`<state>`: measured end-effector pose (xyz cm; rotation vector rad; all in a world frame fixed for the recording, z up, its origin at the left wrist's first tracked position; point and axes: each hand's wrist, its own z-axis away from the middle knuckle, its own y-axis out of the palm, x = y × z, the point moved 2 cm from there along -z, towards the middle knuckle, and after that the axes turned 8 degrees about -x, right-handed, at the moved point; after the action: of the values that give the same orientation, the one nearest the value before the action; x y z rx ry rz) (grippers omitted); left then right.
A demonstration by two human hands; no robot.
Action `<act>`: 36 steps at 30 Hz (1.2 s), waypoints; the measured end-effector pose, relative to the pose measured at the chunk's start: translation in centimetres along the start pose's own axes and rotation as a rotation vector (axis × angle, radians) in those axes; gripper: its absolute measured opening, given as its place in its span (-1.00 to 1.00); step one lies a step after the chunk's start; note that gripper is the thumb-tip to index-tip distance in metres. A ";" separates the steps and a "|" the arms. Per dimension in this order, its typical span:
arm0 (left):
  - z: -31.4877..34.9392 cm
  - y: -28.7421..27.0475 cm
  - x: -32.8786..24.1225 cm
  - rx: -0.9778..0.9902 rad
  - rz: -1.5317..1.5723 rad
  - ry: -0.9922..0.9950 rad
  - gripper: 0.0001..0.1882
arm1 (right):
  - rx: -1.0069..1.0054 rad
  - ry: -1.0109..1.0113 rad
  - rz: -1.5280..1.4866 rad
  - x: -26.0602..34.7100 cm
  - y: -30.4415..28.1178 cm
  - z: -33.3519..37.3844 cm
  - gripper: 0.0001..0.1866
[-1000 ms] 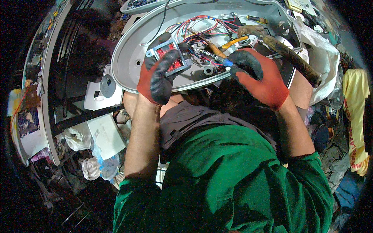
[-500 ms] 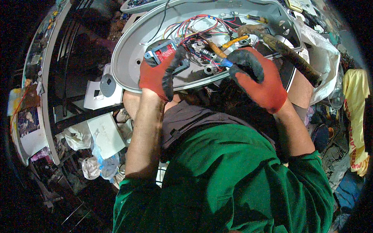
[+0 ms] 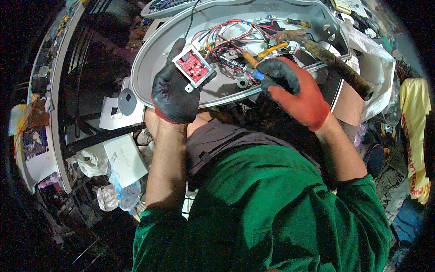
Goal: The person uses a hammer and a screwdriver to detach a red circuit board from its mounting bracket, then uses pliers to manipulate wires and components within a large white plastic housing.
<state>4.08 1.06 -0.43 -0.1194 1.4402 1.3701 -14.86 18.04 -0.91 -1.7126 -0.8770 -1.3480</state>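
Observation:
A red circuit board [image 3: 194,65] in a white frame lies on the palm of my left hand [image 3: 174,93]. That hand, in a red and black glove, is turned palm up, its fingers partly behind the frame and one finger stretched out. Wires run from near the board into the grey casing [image 3: 144,86]. My right hand [image 3: 297,88], gloved alike, pinches the blue end of a slim tool [image 3: 258,75] that looks like a screwdriver. The tool's clear and metallic part points left over the casing. A brown wooden handle [image 3: 249,58] lies just beyond it.
Inside the casing are tangled red, black and yellow wires [image 3: 235,28], a yellow handle [image 3: 273,49] and a small screwdriver [image 3: 298,22]. A hammer [image 3: 340,65] rests across the right rim. White sacking [image 3: 378,68] lies to the right, a white panel [image 3: 125,158] at the left.
My left hand has turned over, palm up, so the red board now faces up. My right hand has shifted slightly left, still gripping the blue-ended tool.

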 end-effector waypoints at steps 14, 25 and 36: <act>1.3 3.3 1.3 0.004 0.003 0.012 -0.42 | 0.149 0.164 -0.415 0.5 3.2 0.9 -0.63; 1.6 2.8 2.0 -0.040 -0.134 -0.026 -0.38 | -0.130 -0.010 -0.369 1.8 1.5 -0.4 -0.64; -1.4 0.2 2.9 -0.119 -0.160 -0.069 -0.66 | -0.046 0.131 -0.468 0.9 0.6 -1.9 -0.65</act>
<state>1.93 1.71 -2.74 -0.2568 1.2642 1.3155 -14.96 16.15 0.13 -1.4834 -1.2275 -1.7742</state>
